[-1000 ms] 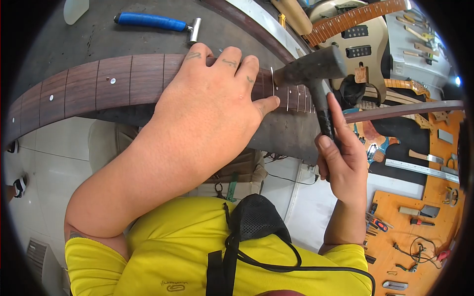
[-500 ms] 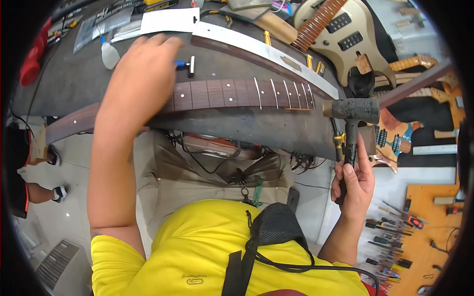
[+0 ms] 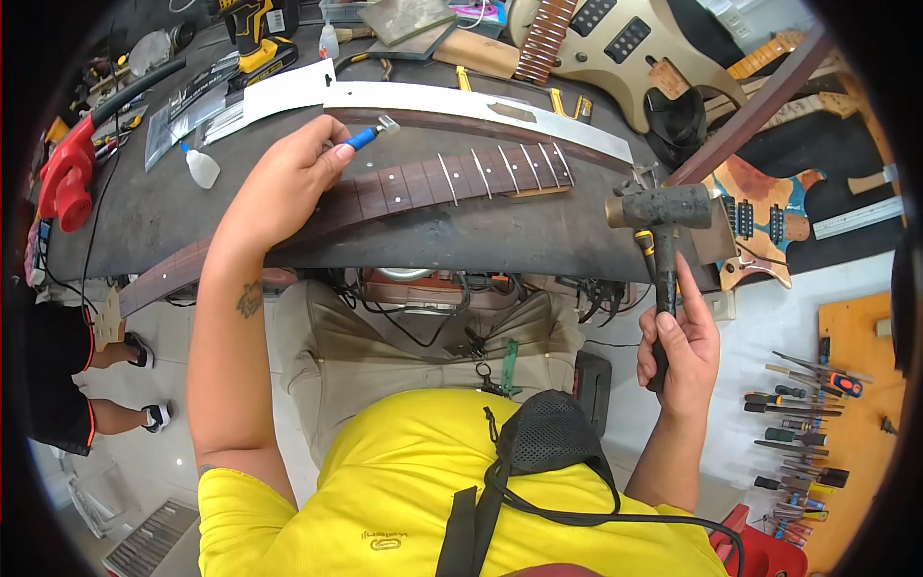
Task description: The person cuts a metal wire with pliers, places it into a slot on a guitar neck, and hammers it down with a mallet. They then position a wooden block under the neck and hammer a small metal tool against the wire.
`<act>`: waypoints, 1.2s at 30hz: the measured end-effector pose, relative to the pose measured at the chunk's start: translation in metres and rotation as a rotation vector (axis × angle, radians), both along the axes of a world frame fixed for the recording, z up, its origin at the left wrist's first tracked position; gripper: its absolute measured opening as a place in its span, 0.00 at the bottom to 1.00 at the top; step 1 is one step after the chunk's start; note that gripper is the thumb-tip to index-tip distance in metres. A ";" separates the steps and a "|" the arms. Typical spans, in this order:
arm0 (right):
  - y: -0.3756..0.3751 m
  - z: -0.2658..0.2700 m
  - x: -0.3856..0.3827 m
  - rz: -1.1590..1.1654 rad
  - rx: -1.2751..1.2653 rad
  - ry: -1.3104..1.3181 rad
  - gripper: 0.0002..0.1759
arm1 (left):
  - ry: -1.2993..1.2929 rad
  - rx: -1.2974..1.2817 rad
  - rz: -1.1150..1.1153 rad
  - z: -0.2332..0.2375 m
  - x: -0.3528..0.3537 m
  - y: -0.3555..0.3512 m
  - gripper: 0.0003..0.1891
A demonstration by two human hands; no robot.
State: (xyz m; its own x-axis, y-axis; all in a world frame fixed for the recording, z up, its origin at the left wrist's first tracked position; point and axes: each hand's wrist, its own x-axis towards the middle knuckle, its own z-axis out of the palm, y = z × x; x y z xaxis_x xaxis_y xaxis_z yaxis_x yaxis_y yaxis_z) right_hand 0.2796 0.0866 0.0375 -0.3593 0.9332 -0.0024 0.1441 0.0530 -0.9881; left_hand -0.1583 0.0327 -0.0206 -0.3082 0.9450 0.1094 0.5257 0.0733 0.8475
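My left hand [image 3: 293,183] is closed round the blue handle of a small metal-headed tool [image 3: 361,138], held just above the bench. Beneath and beside that hand lies a long dark fretboard neck [image 3: 409,186], with several bright frets near its right end and bare slots farther left. At the right, my right hand [image 3: 679,348] grips the black handle of a hammer [image 3: 661,210], its head raised by the bench's front edge. Behind the neck, a long white metal strip [image 3: 433,100] rests on a dark wooden piece.
A white glue bottle [image 3: 201,168], a yellow drill [image 3: 252,38] and a red blower [image 3: 69,183] stand on the left of the dark bench [image 3: 423,240]. A pale guitar body [image 3: 601,72] lies at the back right. Another person's legs [image 3: 115,418] show at the left.
My left hand has picked up the blue-handled tool from the bench. The view has shifted a little, and the neck looks more tilted. My right hand still holds the hammer.
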 end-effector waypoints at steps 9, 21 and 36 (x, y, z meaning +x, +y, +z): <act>-0.003 -0.004 0.001 0.017 -0.031 -0.017 0.42 | -0.270 0.008 -0.099 0.008 0.005 -0.005 0.11; -0.006 -0.004 -0.024 0.041 -0.038 -0.046 0.40 | 0.455 0.214 -0.085 -0.012 0.032 0.032 0.12; 0.052 0.041 -0.119 0.299 0.550 -0.340 0.35 | 0.747 0.404 0.022 -0.038 0.039 0.038 0.11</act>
